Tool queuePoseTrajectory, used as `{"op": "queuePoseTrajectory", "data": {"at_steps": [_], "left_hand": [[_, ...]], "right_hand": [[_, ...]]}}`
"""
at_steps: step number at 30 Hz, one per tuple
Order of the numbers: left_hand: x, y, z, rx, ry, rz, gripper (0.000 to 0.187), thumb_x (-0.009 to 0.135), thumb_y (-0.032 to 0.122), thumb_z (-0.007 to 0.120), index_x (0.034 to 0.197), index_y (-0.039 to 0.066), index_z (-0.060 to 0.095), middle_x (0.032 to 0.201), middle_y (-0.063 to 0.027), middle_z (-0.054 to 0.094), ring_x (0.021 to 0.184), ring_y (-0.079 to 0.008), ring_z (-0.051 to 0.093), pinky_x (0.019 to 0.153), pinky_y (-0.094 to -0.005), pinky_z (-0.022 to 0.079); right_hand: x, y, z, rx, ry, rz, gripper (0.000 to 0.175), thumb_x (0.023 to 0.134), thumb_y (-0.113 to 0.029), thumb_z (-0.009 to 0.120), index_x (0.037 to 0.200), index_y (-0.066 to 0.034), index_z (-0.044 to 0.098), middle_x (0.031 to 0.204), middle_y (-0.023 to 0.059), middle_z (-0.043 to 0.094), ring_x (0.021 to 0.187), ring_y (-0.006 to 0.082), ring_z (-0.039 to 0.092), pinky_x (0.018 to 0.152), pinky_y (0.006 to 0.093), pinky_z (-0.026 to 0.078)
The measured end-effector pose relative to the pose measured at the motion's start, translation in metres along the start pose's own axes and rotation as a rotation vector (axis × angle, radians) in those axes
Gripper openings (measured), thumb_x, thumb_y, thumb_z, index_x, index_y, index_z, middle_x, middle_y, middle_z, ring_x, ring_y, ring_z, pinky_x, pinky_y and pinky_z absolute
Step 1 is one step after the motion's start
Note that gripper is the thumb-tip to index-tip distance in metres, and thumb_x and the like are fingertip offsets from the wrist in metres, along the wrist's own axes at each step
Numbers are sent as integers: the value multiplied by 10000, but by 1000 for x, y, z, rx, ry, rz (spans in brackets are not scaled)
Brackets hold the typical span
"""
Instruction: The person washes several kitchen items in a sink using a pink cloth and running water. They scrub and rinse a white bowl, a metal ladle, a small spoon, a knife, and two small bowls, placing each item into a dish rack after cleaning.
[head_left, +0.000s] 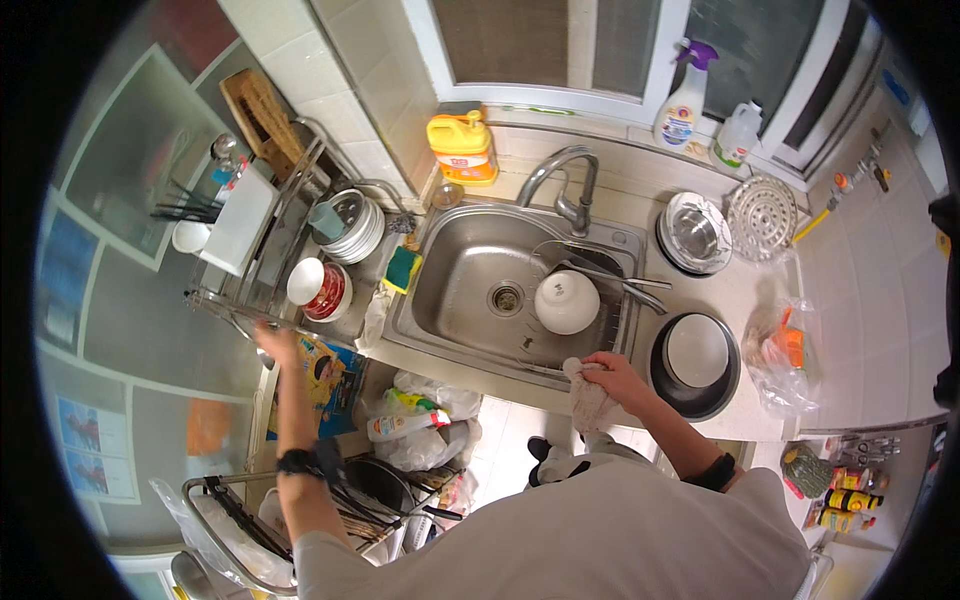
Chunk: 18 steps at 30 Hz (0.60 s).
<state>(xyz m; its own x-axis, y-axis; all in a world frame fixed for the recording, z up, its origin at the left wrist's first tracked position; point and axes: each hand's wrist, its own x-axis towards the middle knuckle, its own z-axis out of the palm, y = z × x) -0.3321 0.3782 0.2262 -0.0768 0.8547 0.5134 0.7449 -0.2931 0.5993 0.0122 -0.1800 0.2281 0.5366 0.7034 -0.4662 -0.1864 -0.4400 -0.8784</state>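
My right hand (619, 381) grips a pale pinkish cloth (590, 401) at the front edge of the counter. Just beyond it is a stainless steel sink (465, 300), where a white bowl (568, 302) rests upside down beside a wire rack and a pan with a metal handle (645, 283). Out to the left, my left hand (277, 345) is slightly blurred at the lower bar of a metal dish rack (247, 306). A shiny metal utensil (265, 358) shows beside that hand; whether the fingers hold it is unclear.
Left of the sink are stacked plates (361, 229), red and white bowls (324, 292) and a green-yellow sponge (402, 268). To its right are a dark pot (694, 405) with a white bowl, stacked metal bowls (696, 232) and a steamer plate (761, 217). A faucet (574, 202) arches behind.
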Motion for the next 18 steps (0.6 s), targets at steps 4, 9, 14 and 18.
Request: {"op": "queuePoseTrajectory", "data": {"at_steps": [4,9,14,18], "left_hand": [[-146,112,70,-511,-572,175,402,705,-135,518,1073,9,592,999,-96,620,898,-196,605,798,-284,485],[-320,263,105,-692,-1184,423,393,764,-115,544,1111,62,595,1070,-86,638,991,-193,611,820,-307,499],[-418,382,149,-500,-1291,858,461,769,-27,554,1224,30,512,1201,-171,565,1138,-350,513,948,-415,440],[-468,432,190,-522,-1099,1046,450,758,-15,525,1206,8,492,1194,-189,551,1153,-371,478,917,-441,453]], "right_hand": [[0,2,-13,29,-22,18,283,823,-147,632,1072,-11,628,900,46,627,822,117,572,734,261,456],[-13,6,-43,171,-17,70,301,823,-197,642,1061,-14,609,898,62,630,811,135,571,717,273,463],[-31,9,-83,178,39,62,281,835,-160,633,1073,-12,611,874,39,627,786,113,575,699,252,465],[-41,20,-111,269,111,35,280,836,-140,630,1071,10,607,849,40,628,781,100,569,692,250,468]]}}
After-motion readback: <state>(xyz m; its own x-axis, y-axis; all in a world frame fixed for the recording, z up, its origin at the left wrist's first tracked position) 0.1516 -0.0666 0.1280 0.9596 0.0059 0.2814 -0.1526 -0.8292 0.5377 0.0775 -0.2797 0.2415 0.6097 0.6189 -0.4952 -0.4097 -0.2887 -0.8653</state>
